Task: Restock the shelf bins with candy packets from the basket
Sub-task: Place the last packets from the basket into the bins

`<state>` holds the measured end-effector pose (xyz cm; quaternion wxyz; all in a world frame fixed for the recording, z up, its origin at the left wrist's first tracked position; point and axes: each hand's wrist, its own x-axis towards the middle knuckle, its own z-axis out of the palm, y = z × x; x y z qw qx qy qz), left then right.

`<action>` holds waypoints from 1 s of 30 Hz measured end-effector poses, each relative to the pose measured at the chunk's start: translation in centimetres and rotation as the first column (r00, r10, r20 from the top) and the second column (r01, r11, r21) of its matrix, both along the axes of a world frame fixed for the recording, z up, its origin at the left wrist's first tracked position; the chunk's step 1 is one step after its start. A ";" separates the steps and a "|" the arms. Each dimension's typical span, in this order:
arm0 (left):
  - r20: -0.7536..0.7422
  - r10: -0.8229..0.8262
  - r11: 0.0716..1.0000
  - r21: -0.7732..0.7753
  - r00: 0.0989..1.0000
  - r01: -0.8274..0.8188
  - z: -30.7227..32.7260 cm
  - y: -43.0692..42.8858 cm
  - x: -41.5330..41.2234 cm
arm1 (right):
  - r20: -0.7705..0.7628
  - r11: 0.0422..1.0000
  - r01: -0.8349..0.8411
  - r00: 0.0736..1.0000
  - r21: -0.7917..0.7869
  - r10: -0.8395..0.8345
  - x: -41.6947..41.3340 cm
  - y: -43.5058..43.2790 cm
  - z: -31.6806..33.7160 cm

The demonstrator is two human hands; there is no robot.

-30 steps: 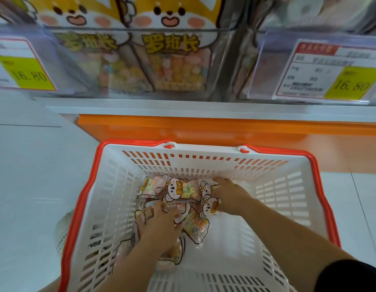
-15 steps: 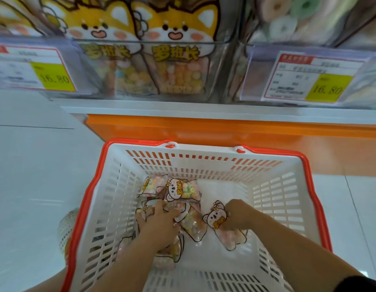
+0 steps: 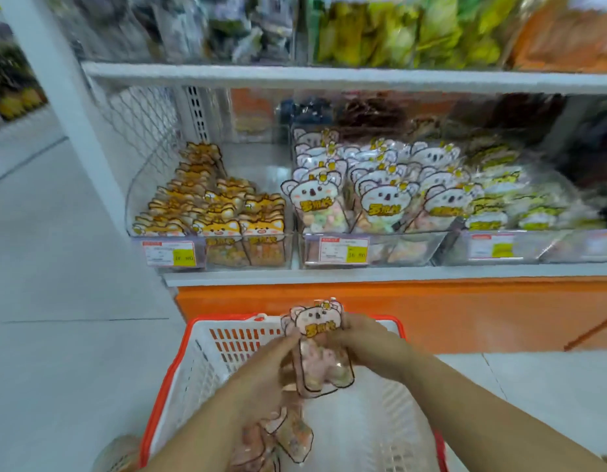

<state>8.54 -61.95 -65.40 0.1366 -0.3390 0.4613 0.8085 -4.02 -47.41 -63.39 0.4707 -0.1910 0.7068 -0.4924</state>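
Shelves of clear bins fill the view ahead, with the bottom shelf (image 3: pixel 363 275) carrying a fox bin (image 3: pixel 227 247) on the left and a koala bin (image 3: pixel 373 248) beside it. Below them sits the basket (image 3: pixel 227 323), and you hold a koala packet (image 3: pixel 317 327) upright above its far rim. Your right hand (image 3: pixel 367 342) grips the packet's waist and your left hand (image 3: pixel 261 366) pinches its left edge. More packets (image 3: pixel 288 434) show blurred lower down; whether they hang from your left hand or lie in the basket, you cannot tell. The print matches the koala bin, so carry it there, not to the foxes. That bin looks nearly full, so slide the packet in upright behind the front row, face forward, and keep the grip light so the candy is not crushed.
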 end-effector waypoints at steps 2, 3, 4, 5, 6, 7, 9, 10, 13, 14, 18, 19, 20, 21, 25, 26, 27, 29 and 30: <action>-0.147 -0.030 0.998 0.048 0.989 0.037 3.8 -0.2 0.1 | -0.059 0.996 0.026 0.998 -0.091 -0.031 0.7 0.3 4.0; -0.213 -0.066 0.997 0.018 0.975 0.072 5.8 -0.2 0.1 | -0.097 0.990 0.041 0.994 -0.133 -0.054 0.9 0.6 5.9; -0.260 -0.091 0.996 -0.016 0.961 0.089 7.8 -0.4 0.1 | -0.137 0.983 0.049 0.988 -0.175 -0.073 1.3 1.0 8.1; -0.286 -0.104 0.994 -0.049 0.952 0.094 9.8 -0.4 0.0 | -0.213 0.979 0.046 0.973 -0.201 -0.090 1.5 1.4 10.3; -0.303 -0.100 0.994 -0.069 0.948 0.082 11.5 -0.6 -0.1 | -0.300 0.974 0.049 0.947 -0.220 -0.116 1.8 1.8 12.5; -0.332 -0.096 0.994 -0.079 0.938 0.074 13.2 -0.7 -0.4 | -0.374 0.970 0.045 0.917 -0.239 -0.134 1.9 2.2 14.3; -0.409 -0.085 0.995 -0.079 0.908 0.057 16.2 -0.5 -0.9 | -0.468 0.962 0.048 0.867 -0.270 -0.174 2.0 3.0 17.7; -0.444 -0.074 0.995 -0.086 0.893 0.040 17.3 -0.4 -1.2 | -0.511 0.964 0.055 0.839 -0.260 -0.185 2.0 3.3 19.0; -0.487 -0.062 0.991 -0.135 0.871 -0.005 19.8 0.6 -2.0 | -0.578 0.970 0.064 0.793 -0.236 -0.193 1.6 4.4 22.1; -0.492 -0.088 0.985 -0.172 0.866 0.002 20.2 0.7 -2.4 | -0.589 0.967 0.080 0.780 -0.242 -0.212 1.4 4.9 22.9; -0.447 -0.187 0.885 -0.462 0.875 -0.047 21.5 -0.2 -3.3 | -0.651 0.904 0.251 0.630 -0.346 -0.424 -1.0 7.4 24.6; -0.411 -0.230 0.827 -0.560 0.882 -0.045 21.8 -0.8 -3.5 | -0.627 0.867 0.299 0.601 -0.398 -0.495 -1.8 8.1 24.9; -0.370 -0.283 0.747 -0.663 0.885 -0.039 22.0 -1.7 -3.7 | -0.601 0.836 0.343 0.583 -0.429 -0.547 -2.5 8.9 25.2; -0.322 -0.348 0.645 -0.764 0.881 -0.025 22.0 -2.5 -3.9 | -0.590 0.821 0.366 0.572 -0.439 -0.570 -3.0 9.6 25.5; -0.014 -0.555 0.118 -0.991 0.832 0.062 21.2 -3.0 -5.1 | -0.680 0.909 0.269 0.604 -0.317 -0.416 -4.9 11.4 25.6; 0.061 -0.576 -0.004 -0.997 0.815 0.072 20.9 -2.8 -5.5 | -0.723 0.950 0.210 0.616 -0.231 -0.312 -5.1 11.5 25.3; 0.116 -0.590 -0.089 -0.993 0.799 0.079 20.3 -2.7 -6.0 | -0.767 0.982 0.144 0.613 -0.126 -0.189 -5.3 11.4 24.9; 0.186 -0.613 -0.150 -0.982 0.768 0.119 19.2 -2.4 -6.9 | -0.846 0.993 0.041 0.530 0.106 0.068 -5.8 10.4 22.7; 0.218 -0.618 -0.163 -0.975 0.755 0.149 18.6 -2.4 -7.4 | -0.866 0.978 0.029 0.470 0.205 0.168 -6.2 9.6 21.1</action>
